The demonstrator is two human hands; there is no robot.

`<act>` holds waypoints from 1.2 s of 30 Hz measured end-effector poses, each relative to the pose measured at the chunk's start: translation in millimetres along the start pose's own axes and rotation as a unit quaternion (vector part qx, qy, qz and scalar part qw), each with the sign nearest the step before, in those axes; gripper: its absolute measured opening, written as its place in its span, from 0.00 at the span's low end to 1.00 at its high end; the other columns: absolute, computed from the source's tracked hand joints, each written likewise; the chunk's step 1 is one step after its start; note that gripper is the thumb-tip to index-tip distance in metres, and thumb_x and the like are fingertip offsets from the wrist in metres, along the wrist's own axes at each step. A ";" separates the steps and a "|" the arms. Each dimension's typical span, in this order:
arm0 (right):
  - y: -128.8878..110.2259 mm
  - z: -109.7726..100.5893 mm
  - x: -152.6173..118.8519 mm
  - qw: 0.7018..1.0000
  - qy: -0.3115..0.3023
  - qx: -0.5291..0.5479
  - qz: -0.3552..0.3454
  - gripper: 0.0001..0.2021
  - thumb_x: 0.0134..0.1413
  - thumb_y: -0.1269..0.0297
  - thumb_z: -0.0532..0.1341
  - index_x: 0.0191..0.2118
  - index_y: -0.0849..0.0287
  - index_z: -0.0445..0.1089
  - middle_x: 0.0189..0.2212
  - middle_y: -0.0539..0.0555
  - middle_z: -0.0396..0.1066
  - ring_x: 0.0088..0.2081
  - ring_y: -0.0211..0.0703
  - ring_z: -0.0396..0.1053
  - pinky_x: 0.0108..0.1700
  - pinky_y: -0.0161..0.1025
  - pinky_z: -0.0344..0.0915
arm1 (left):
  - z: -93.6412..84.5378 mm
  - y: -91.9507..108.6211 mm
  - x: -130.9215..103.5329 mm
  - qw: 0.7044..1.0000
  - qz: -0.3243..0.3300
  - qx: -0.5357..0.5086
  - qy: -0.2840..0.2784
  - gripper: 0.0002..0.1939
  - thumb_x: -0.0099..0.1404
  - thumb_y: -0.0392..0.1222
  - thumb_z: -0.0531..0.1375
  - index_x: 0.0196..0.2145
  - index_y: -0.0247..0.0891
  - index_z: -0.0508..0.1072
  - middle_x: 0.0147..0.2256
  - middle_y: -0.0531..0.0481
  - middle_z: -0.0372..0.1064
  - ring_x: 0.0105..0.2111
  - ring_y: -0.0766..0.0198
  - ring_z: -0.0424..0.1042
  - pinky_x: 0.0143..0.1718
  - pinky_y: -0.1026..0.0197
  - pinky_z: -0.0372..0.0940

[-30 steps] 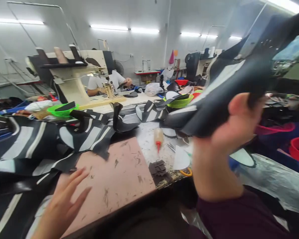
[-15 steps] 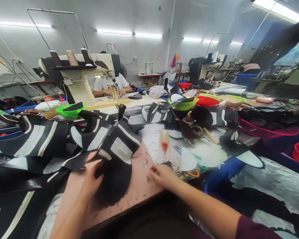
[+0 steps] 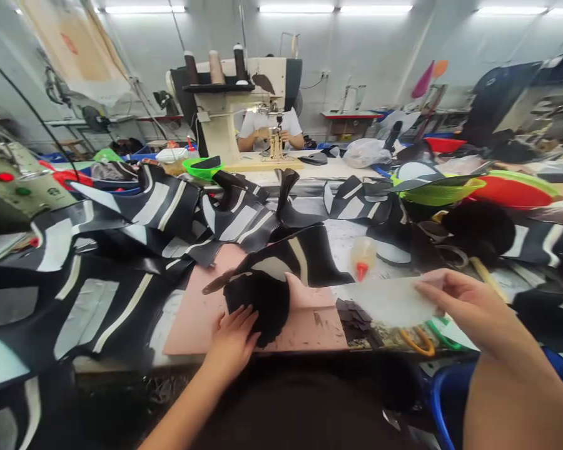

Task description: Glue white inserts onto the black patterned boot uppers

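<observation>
A black shoe-upper piece (image 3: 258, 303) with a pale patch and a cream strip lies bent over the pink board (image 3: 192, 328). My left hand (image 3: 234, 334) rests on its near left part, with the fingers lying over the black surface. My right hand (image 3: 469, 306) is closed, pinching the right end of a thin white sheet (image 3: 380, 300) between thumb and fingers. This sheet hangs over the board's right edge, close to a stack of small dark pieces (image 3: 354, 315). Behind it lies a glue bottle (image 3: 363, 256) with a red tip.
Several black pieces with white patches (image 3: 87, 306) cover the left side. Orange-handled scissors (image 3: 417, 340) lie at the right, above a blue bin (image 3: 438, 400). A sewing machine (image 3: 220, 125) stands behind, where a co-worker in white (image 3: 293, 125) sits. Baskets (image 3: 441, 190) are at back right.
My view has turned left. My right hand has moved right and now holds the white sheet. The black piece has turned on the board, and my left hand has shifted onto its surface.
</observation>
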State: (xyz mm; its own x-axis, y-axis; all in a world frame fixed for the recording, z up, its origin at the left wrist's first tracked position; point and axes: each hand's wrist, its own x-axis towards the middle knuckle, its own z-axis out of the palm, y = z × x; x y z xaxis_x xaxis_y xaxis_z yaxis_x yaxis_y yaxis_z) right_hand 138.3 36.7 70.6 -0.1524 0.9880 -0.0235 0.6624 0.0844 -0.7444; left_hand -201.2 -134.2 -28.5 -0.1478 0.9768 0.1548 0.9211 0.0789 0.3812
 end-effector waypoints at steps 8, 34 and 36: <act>-91.0 134.6 3.3 0.886 -0.382 0.203 -0.167 0.15 0.41 0.51 0.60 0.33 0.57 0.68 0.30 0.53 0.70 0.34 0.47 0.68 0.37 0.43 0.65 | -11.7 3.6 4.9 0.993 0.063 -0.053 -0.089 0.19 0.54 0.43 0.61 0.45 0.39 0.72 0.47 0.42 0.68 0.47 0.50 0.66 0.49 0.48 0.61; -59.4 192.4 1.5 0.948 -0.295 -0.009 -0.121 0.06 0.47 0.63 0.59 0.27 0.60 0.63 0.27 0.50 0.68 0.31 0.41 0.66 0.30 0.33 0.56 | -18.2 -17.8 27.1 0.978 -0.094 -0.167 -0.079 0.12 0.55 0.41 0.59 0.37 0.35 0.73 0.45 0.45 0.68 0.44 0.56 0.69 0.47 0.56 0.65; -59.0 191.5 0.2 0.950 -0.285 -0.028 -0.125 0.06 0.47 0.63 0.60 0.27 0.60 0.64 0.26 0.50 0.68 0.30 0.41 0.65 0.30 0.33 0.55 | -18.4 -16.5 28.5 0.982 -0.083 -0.145 -0.088 0.09 0.55 0.39 0.59 0.34 0.35 0.74 0.45 0.45 0.68 0.44 0.57 0.69 0.47 0.57 0.64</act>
State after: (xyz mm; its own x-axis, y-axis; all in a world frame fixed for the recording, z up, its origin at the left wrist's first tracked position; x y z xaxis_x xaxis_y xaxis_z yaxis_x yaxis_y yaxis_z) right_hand -41.2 7.3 -13.4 -0.6720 0.7071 -0.2202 0.5887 0.3297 -0.7380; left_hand -227.3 -111.3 -13.6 -0.1988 0.9767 -0.0813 0.7441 0.2044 0.6361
